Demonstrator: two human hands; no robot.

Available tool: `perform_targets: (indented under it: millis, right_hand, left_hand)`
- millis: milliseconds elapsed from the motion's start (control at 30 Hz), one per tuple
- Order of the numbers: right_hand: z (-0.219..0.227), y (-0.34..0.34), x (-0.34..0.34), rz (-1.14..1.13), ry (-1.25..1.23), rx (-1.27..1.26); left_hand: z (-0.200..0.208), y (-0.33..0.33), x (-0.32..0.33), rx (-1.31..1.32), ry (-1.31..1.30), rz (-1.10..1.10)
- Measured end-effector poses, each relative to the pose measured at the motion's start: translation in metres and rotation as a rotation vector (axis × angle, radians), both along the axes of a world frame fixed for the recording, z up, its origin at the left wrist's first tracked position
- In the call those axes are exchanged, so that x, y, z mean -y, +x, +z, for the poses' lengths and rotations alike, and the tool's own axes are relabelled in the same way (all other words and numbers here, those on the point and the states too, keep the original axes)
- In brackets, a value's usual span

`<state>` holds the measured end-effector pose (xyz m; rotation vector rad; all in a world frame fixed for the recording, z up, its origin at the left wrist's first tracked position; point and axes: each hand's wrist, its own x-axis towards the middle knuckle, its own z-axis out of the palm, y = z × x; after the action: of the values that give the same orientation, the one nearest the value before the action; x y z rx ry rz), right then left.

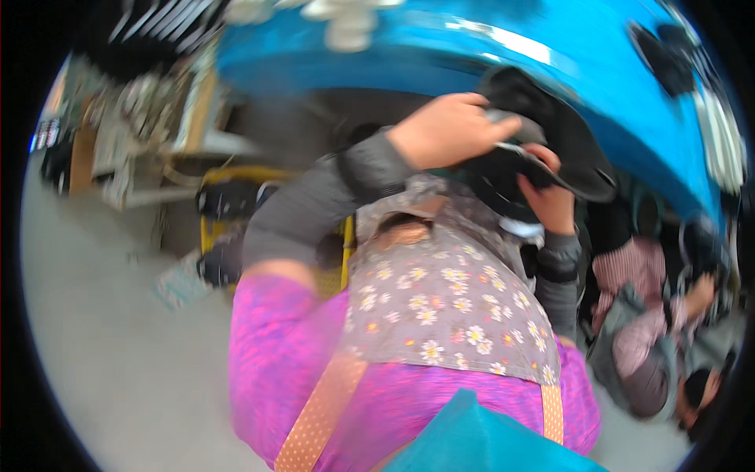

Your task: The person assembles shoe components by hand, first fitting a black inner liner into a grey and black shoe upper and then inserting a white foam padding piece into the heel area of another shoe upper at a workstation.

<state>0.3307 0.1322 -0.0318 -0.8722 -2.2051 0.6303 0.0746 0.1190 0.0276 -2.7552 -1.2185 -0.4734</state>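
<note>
A black item [572, 149] with a wide, curved, brim-like edge is held up in front of me at the near edge of the blue table. Blur hides its exact kind. A grey patch and a thin pale edge show on its inner side. My left hand [456, 132] is closed at this inner side, fingers pointing right, with the thumb and fingertips at the grey patch. Below and to the right, my right hand [549, 197] grips the lower edge, its thumb and fingers curled round the material. The two hands are close together but apart.
The blue table [393, 67] curves across the top, with white pieces [346, 20] on it. Farther right lie black pieces [664, 59] and white strips [722, 145]. A yellow crate [206, 228] with black items stands at left. Another person [645, 354] works at right.
</note>
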Motion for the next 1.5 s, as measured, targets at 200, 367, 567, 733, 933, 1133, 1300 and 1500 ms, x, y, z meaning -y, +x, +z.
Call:
perform_targets:
  millis: [200, 367, 567, 733, 933, 1133, 1300, 1500]
  right_hand:
    - [-0.024, 0.019, -0.003, -0.039, 0.074, 0.054]
    - [-0.033, 0.008, -0.003, -0.113, -0.108, -0.178]
    - [-0.025, -0.006, -0.004, -0.161, -0.131, -0.132]
    - [-0.022, -0.014, 0.002, -0.280, -0.095, -0.081]
    - [-0.035, -0.015, -0.002, -0.382, -0.073, -0.048]
    - [-0.019, -0.024, -0.025, -0.358, -0.334, -0.131]
    - [-0.039, -0.010, -0.058, -0.389, -0.608, 0.146]
    - [-0.035, -0.018, -0.049, -0.502, -0.644, 0.193]
  left_hand:
    - [-0.016, 0.013, 0.008, 0.079, 0.022, -0.048]
    - [-0.022, 0.018, 0.011, 0.164, -0.080, 0.072]
    - [-0.051, 0.028, 0.009, 0.426, -0.073, 0.284]
    - [-0.062, 0.036, 0.006, 0.680, -0.009, 0.276]
    - [-0.061, 0.042, -0.003, 0.524, -0.004, 0.317]
    - [-0.080, 0.054, -0.035, 0.317, -0.133, 0.422]
    - [-0.075, 0.065, -0.060, 0.134, -0.445, 0.497]
    - [-0.087, 0.071, -0.069, 0.051, -0.512, 0.473]
